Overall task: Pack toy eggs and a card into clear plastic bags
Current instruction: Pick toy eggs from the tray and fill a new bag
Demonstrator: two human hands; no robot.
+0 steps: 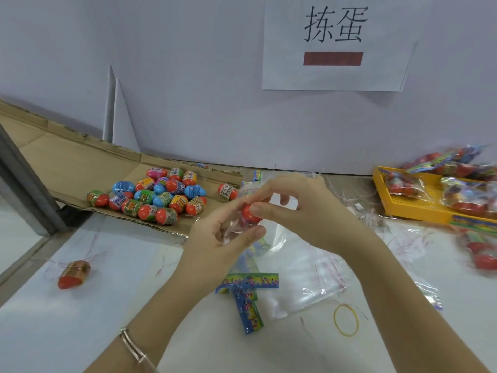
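White tabletop (80,332) below a pale wall at a packing bench: the person's right hand (309,211) pinches a red toy egg (251,216) between thumb and fingertips. The left hand (215,243) has thumb and curled fingers closed on the crumpled top of a clear plastic bag (236,230), directly under that egg. Egg and bag touch, though whether the egg is already inside the film cannot be told. A silver bracelet (133,348) circles the left wrist.

Below the held egg, two printed cards (247,292) lie crossed in a T on the table, and a flat stack of spare bags (304,270) lies just to their right. Farther down and right of the egg lies a yellow rubber band (334,319).

Left of the held egg and a little farther back, a heap of toy eggs (158,195) in red, blue, green and pink lies on a flattened cardboard sheet (67,162), and one stray egg (227,191) lies on the sheet's near end, close to the hands. Well to the lower left, a lone egg (74,274) lies on its side on the table.

Right of the held egg, a yellow tray (419,208) holds filled bags (457,168), blurred at the frame's edge. High above the egg, a paper sign (336,44) with two black characters hangs on the wall.
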